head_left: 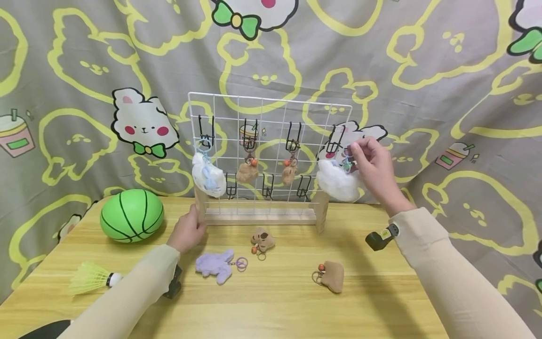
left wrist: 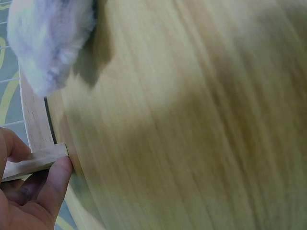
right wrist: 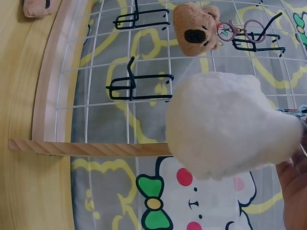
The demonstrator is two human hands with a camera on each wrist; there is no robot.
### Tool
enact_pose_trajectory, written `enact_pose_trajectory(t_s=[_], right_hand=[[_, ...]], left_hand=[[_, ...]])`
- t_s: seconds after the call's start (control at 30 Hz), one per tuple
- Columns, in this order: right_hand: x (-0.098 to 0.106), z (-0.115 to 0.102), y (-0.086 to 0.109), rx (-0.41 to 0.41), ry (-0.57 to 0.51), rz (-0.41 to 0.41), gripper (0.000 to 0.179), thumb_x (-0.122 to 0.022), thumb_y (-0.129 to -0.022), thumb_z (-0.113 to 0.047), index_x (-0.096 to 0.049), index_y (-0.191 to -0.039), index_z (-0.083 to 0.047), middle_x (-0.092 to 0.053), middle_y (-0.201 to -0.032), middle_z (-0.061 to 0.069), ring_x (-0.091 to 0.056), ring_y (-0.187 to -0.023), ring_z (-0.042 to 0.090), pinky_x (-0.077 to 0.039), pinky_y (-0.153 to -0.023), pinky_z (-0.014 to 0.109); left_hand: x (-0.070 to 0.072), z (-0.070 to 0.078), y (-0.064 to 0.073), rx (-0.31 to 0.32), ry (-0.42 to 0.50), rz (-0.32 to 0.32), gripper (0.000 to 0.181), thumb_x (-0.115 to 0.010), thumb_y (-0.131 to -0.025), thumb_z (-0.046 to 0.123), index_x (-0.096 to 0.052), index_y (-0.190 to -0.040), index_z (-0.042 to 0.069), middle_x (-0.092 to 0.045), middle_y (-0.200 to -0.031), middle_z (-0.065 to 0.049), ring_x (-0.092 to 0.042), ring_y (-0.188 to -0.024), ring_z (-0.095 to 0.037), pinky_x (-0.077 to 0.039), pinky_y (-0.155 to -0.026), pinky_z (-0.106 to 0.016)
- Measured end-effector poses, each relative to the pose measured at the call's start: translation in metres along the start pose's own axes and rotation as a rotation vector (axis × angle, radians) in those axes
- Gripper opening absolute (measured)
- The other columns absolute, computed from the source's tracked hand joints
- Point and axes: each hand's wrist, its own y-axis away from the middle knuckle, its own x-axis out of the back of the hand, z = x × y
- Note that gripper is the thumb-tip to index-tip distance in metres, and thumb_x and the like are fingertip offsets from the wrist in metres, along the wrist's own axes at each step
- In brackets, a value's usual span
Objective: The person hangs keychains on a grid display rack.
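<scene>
White plush [head_left: 338, 181] by its keyring [head_left: 347, 165] in pinched right fingers [head_left: 359, 155], rack post [left wrist: 48, 155] in gripping left fingers [left wrist: 57, 179]; could fall through missing the hook [head_left: 333, 147].

No text, brands or numbers can be read.

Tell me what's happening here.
A person's right hand holds a white plush keychain by its ring end, beside the top-right hook of a wire rack; whether it hangs there is unclear. Their left hand grips the rack's left wooden foot. Another white plush and two brown ones hang on the rack; a purple plush and two more brown ones lie on the table.
</scene>
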Motion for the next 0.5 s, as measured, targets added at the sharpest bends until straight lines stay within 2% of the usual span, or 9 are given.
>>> enact_pose_trajectory(t_s=[0.13, 0.27, 0.5], right_hand=[[-0.0043, 0.0031, 0.0, -0.027, 0.003, -0.002, 0.03, -0.052, -0.109, -0.018, -0.058, -0.113, 0.011, -0.068, -0.088, -0.021, -0.067, -0.079, -0.003, -0.06, -0.065, 0.017], [-0.0069, 0.006, 0.0009, -0.044, -0.006, -0.015, 0.027, -0.052, -0.11, -0.018, -0.057, -0.112, 0.008, -0.068, -0.089, -0.02, -0.067, -0.08, -0.003, -0.06, -0.064, 0.017], [-0.0087, 0.0095, 0.0024, -0.052, -0.023, -0.033, 0.027, -0.052, -0.11, -0.019, -0.056, -0.112, 0.008, -0.07, -0.092, -0.014, -0.067, -0.082, 0.001, -0.061, -0.066, 0.018]], left_hand=[[-0.0003, -0.0022, 0.0016, -0.004, 0.003, 0.009, 0.047, -0.057, -0.096, 0.002, -0.037, -0.134, -0.016, -0.065, -0.113, -0.043, -0.07, -0.093, -0.048, -0.063, -0.078, -0.055], [-0.0012, -0.0028, 0.0012, 0.003, -0.001, 0.016, 0.048, -0.056, -0.095, 0.002, -0.038, -0.135, -0.016, -0.066, -0.113, -0.042, -0.071, -0.092, -0.047, -0.063, -0.077, -0.055], [-0.0001, 0.0014, -0.0005, 0.011, 0.011, -0.001, 0.051, -0.056, -0.097, 0.001, -0.035, -0.141, -0.015, -0.062, -0.123, -0.046, -0.069, -0.103, -0.053, -0.063, -0.082, -0.056]])
